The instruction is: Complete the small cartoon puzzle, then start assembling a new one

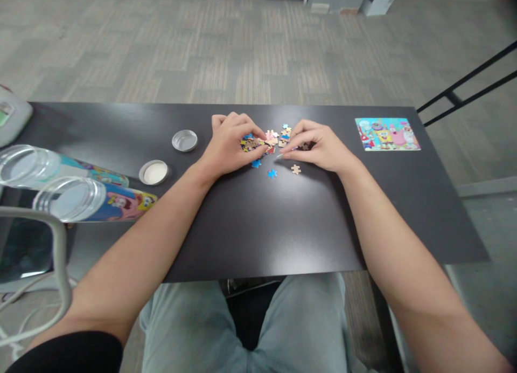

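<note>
Right hand (319,145): thumb and forefinger pinched on a small pale piece (278,157) (nearly edge-on). Left hand (233,140): half-curled at the puzzle pile (272,136); cannot tell whether it grips anything. Pile lies between both hands. Nearer the body than the right hand: a brown piece (296,169) and a blue piece (272,174). Right of it, picture card (388,134). Left of the left hand, two lids (184,140).

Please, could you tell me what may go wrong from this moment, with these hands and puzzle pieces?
The puzzle pieces lie near the far edge of the table, so the left hand or right hand might push some off. One blue piece lies apart on the near side, so either hand might sweep it away. The nearer jar seems close to the left forearm, which could bump it.
</note>
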`<action>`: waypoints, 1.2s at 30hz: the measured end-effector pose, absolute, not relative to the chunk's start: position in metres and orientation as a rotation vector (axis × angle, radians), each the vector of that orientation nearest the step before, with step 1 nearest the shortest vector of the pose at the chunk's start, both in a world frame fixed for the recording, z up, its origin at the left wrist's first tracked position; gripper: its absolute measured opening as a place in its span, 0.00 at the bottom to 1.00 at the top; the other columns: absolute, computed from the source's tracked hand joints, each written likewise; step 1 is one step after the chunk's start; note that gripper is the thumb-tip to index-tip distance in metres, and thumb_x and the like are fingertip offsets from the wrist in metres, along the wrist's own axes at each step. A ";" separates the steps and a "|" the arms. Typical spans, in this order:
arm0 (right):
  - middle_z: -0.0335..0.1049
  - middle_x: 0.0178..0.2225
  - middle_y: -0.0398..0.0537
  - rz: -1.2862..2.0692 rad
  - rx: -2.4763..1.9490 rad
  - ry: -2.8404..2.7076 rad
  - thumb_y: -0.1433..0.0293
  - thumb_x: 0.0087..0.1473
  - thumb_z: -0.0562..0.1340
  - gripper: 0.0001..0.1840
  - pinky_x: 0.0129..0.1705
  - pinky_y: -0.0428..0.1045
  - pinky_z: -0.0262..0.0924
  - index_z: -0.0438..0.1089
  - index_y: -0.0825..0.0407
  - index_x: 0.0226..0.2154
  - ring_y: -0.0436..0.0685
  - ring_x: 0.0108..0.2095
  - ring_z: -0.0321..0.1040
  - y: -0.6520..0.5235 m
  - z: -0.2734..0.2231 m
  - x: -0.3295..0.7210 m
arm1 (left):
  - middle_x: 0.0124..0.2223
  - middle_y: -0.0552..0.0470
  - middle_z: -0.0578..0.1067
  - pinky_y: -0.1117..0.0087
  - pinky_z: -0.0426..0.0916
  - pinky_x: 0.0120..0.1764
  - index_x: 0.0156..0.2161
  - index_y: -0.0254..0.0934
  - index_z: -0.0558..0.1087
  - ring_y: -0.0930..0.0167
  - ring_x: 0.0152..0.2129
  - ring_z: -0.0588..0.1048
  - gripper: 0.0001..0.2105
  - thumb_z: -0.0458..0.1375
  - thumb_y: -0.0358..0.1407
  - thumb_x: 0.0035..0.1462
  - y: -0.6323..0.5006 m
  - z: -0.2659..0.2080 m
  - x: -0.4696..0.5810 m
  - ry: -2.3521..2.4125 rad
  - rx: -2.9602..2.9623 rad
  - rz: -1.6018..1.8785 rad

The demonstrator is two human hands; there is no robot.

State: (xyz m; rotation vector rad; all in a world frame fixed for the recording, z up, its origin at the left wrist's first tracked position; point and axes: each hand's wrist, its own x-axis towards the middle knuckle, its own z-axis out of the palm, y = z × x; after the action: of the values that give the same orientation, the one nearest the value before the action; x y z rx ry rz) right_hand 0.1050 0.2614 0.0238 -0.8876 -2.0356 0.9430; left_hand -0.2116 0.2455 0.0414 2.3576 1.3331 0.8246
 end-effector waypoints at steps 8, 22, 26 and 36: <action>0.82 0.43 0.49 0.784 -1.017 -2.033 0.45 0.66 0.84 0.18 0.45 0.60 0.64 0.97 0.39 0.46 0.61 0.38 0.66 0.265 0.022 0.118 | 0.56 0.47 0.87 0.40 0.62 0.72 0.54 0.49 0.92 0.51 0.57 0.80 0.09 0.76 0.46 0.74 0.252 0.037 -0.217 1.344 2.376 0.736; 0.80 0.48 0.51 0.602 -1.137 -2.053 0.26 0.63 0.80 0.39 0.46 0.64 0.74 0.91 0.40 0.55 0.62 0.36 0.65 0.273 0.014 0.128 | 0.65 0.42 0.82 0.35 0.61 0.75 0.62 0.50 0.90 0.46 0.65 0.77 0.23 0.83 0.51 0.68 0.236 0.036 -0.206 1.055 2.521 0.691; 0.79 0.50 0.52 0.612 -1.159 -2.066 0.19 0.61 0.77 0.46 0.52 0.67 0.79 0.90 0.39 0.57 0.65 0.40 0.70 0.275 0.013 0.131 | 0.65 0.43 0.82 0.35 0.60 0.75 0.61 0.51 0.90 0.47 0.64 0.76 0.20 0.82 0.50 0.68 0.238 0.034 -0.208 1.031 2.508 0.683; 0.79 0.61 0.59 0.633 -1.171 -2.136 0.24 0.57 0.84 0.52 0.64 0.72 0.80 0.86 0.40 0.67 0.79 0.60 0.78 0.269 0.023 0.128 | 0.60 0.43 0.83 0.31 0.59 0.77 0.54 0.49 0.92 0.45 0.65 0.77 0.11 0.77 0.48 0.74 0.227 0.045 -0.196 1.155 2.462 0.701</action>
State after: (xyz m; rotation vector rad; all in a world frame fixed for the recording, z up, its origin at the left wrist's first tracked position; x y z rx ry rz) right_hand 0.1276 0.2694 0.0230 -1.1712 -2.1358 0.6335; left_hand -0.1955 0.2271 0.0450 2.4620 1.1548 0.7011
